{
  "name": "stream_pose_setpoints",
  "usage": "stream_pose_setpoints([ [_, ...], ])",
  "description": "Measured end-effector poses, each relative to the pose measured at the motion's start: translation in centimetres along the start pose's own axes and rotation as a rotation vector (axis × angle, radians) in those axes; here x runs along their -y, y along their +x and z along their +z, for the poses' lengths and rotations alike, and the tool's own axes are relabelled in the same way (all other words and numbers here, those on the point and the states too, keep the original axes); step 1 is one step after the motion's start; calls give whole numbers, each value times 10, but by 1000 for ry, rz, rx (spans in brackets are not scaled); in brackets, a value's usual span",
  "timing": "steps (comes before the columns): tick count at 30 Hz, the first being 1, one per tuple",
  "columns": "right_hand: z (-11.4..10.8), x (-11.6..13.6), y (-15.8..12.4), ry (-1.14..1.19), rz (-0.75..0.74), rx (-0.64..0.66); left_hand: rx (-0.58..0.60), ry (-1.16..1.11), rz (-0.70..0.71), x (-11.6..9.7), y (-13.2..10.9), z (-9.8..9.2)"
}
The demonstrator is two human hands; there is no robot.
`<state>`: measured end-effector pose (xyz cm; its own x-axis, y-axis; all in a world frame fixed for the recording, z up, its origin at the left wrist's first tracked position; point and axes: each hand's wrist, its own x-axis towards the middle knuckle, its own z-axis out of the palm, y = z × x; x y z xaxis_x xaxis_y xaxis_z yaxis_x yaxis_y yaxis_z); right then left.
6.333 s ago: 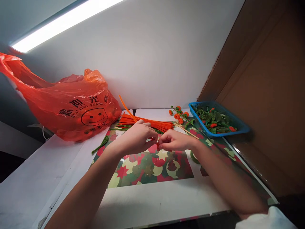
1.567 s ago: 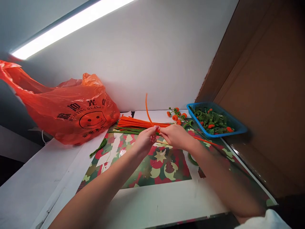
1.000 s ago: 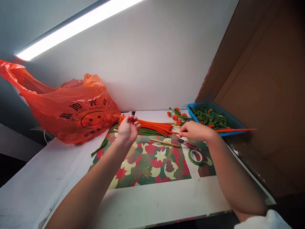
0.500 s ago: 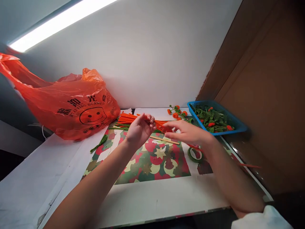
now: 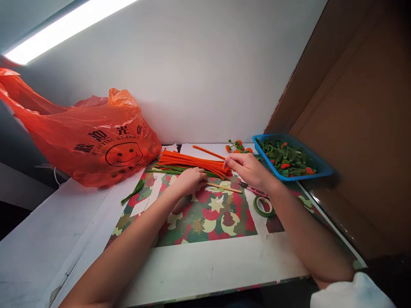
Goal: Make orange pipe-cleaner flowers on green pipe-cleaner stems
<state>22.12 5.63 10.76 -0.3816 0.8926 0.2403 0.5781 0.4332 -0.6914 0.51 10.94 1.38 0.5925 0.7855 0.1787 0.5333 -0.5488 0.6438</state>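
My right hand (image 5: 245,171) pinches an orange pipe cleaner (image 5: 208,151), which sticks out to the left above a bundle of orange pipe cleaners (image 5: 189,161). Green pipe cleaners (image 5: 175,169) lie along the front of that bundle. My left hand (image 5: 190,182) is curled palm down, its fingers closed at the left end of a thin wooden stick (image 5: 224,187); the fingertips are partly hidden. Beneath my right wrist lies a pink-handled tool (image 5: 255,189), partly covered. A roll of green tape (image 5: 263,206) is just in front of it.
An orange plastic bag (image 5: 105,137) stands at the left. At the back right a blue basket (image 5: 321,171) holds green leaves and orange flowers. Orange pipe-cleaner flowers (image 5: 238,147) lie beside it. A folded green pipe cleaner (image 5: 132,191) is left of the patterned sheet (image 5: 205,222).
My left hand has turned palm down and lowered to the stick. My right hand has closed and moved slightly up, and the orange pipe cleaner now points left from its fingers.
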Motion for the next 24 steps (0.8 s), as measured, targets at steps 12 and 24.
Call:
stream_pose_setpoints([
  [12,12,-7,3,-53,-21,-52,-217,-571,-208,-17,-3,-21],
  [24,19,-23,11,-143,67,-155,-283,-1307,-368,-50,3,-11],
])
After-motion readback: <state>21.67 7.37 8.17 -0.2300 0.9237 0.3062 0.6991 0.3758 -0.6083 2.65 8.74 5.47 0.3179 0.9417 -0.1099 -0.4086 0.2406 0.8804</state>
